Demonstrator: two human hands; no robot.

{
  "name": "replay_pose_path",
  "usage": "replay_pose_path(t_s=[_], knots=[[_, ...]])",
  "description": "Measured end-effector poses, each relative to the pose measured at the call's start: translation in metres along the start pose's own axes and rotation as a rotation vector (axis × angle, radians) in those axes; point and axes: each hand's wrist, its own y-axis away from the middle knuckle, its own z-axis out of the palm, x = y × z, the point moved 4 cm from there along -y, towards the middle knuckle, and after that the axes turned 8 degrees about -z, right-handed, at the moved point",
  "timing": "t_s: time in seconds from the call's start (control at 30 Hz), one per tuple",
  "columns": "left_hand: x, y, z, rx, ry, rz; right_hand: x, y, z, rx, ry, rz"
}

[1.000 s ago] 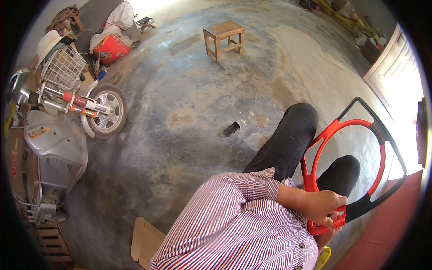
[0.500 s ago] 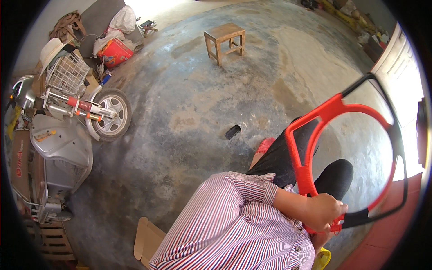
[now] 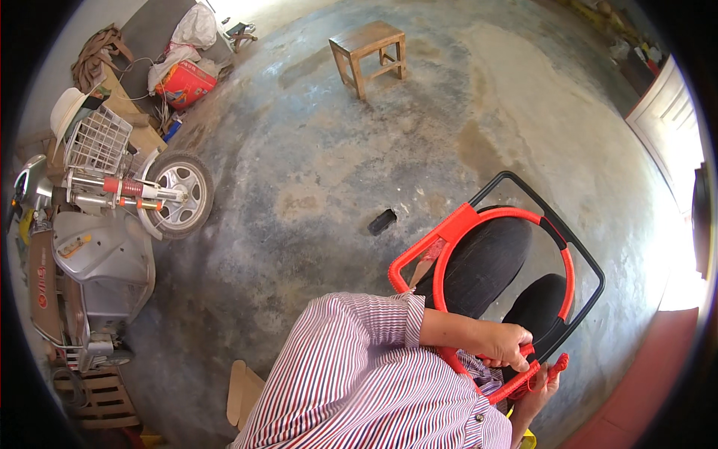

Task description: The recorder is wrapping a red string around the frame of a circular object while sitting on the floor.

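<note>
1. While I sit over the concrete floor (image 3: 314, 165), my left hand (image 3: 508, 343) is clamped around the near rim of the red and black frame (image 3: 523, 247), fingers wrapped together.
2. My right hand (image 3: 540, 385) grips the frame's red ribbed end from below, fingers closed on it.
3. The frame lies across my knees, near right.
4. A small dark object (image 3: 381, 221) lies just beyond it; a wooden stool (image 3: 369, 46) stands far; a scooter (image 3: 105, 224) is parked left.

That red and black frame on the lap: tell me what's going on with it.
A seated person in a striped shirt holds a red and black ring-shaped frame over their knees. The left hand grips its red handle end near the lap; the right hand sits just below, by the same end. A small dark object lies on the concrete floor.
</note>
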Motion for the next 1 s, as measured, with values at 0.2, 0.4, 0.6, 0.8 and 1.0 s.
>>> replay_pose_path(t_s=[0.2,0.4,0.6,0.8,1.0], knots=[[0.015,-0.005,-0.010,-0.092,-0.076,-0.049,-0.005,-0.010,0.004,0.125,0.063,0.071],[0.002,-0.027,-0.008,-0.102,0.071,-0.054,-0.001,-0.020,-0.006,0.140,0.087,0.091],[0.002,-0.029,-0.014,-0.084,0.088,-0.042,0.013,-0.041,-0.020,0.175,0.128,0.141],[0.002,-0.035,-0.019,-0.105,0.084,-0.078,-0.004,-0.050,0.010,0.170,0.103,0.181],[0.009,-0.029,-0.022,-0.126,0.041,-0.038,-0.025,-0.053,0.023,0.180,0.205,0.239]])
